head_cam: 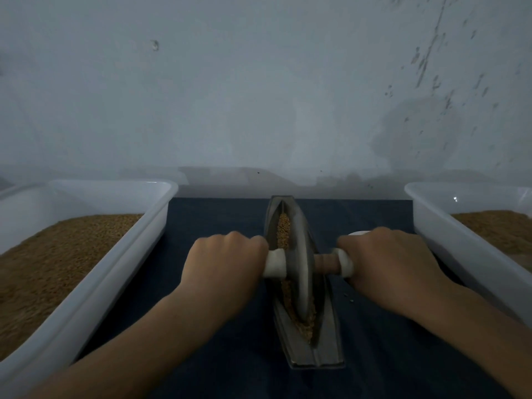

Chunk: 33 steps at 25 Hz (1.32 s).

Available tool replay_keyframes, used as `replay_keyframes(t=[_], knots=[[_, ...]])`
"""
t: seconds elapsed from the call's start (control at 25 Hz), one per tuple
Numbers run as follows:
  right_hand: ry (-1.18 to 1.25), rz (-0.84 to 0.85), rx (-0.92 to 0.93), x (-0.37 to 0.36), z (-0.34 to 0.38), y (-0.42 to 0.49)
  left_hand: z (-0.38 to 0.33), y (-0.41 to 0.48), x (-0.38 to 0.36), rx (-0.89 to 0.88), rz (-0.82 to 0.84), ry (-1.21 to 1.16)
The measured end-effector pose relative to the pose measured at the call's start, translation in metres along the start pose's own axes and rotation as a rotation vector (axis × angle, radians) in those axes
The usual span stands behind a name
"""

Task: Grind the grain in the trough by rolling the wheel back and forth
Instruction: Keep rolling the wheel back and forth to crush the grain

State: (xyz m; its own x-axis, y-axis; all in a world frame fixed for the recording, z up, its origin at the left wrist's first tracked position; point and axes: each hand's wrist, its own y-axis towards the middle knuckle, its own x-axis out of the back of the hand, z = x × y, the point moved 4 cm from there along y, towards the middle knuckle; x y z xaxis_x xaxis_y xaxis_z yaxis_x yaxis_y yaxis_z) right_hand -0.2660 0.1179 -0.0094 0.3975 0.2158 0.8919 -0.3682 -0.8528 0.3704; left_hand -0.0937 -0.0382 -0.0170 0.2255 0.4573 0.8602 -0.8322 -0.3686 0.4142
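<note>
Both fists are on it: the left hand (227,260) and right hand (385,263) wrap their fingers, pressed together, round the white-capped wooden axle (326,262) of the flat grey metal wheel (303,272). It stands midway in the narrow grey boat-shaped metal trough (325,335), with golden-brown grain (283,228) lying toward 12 and 6 o'clock. Even downward pressure and an upright disc should keep kernels inside. No lettering can be read anywhere.

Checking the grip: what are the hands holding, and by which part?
Both grip the wheel by its handle: left hand on the left end, right hand on the right end.
</note>
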Motion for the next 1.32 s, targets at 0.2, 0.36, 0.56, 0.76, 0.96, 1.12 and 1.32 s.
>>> replay_keyframes(t=[0.2, 0.36, 0.56, 0.76, 0.96, 1.12, 1.32], knots=[[0.008, 0.036, -0.067, -0.009, 0.003, 0.029, 0.006, 0.031, -0.017, 0.039, -0.017, 0.018], [-0.001, 0.063, -0.096, -0.022, 0.003, 0.091, 0.02, 0.079, -0.034, 0.124, 0.028, -0.032], [0.022, 0.035, -0.072, -0.018, 0.005, 0.076, 0.017, 0.063, -0.026, 0.105, 0.024, -0.048], [-0.012, -0.015, -0.002, -0.002, 0.006, 0.008, 0.0, 0.007, -0.006, 0.01, -0.014, 0.009], [0.047, 0.033, -0.065, -0.017, 0.004, 0.029, 0.002, 0.03, -0.013, 0.041, -0.034, 0.031], [0.053, 0.041, -0.112, -0.032, -0.002, 0.089, 0.017, 0.08, -0.026, 0.098, -0.014, 0.014], [0.038, 0.006, -0.031, -0.027, -0.002, 0.076, 0.021, 0.06, -0.026, 0.083, -0.008, -0.032]])
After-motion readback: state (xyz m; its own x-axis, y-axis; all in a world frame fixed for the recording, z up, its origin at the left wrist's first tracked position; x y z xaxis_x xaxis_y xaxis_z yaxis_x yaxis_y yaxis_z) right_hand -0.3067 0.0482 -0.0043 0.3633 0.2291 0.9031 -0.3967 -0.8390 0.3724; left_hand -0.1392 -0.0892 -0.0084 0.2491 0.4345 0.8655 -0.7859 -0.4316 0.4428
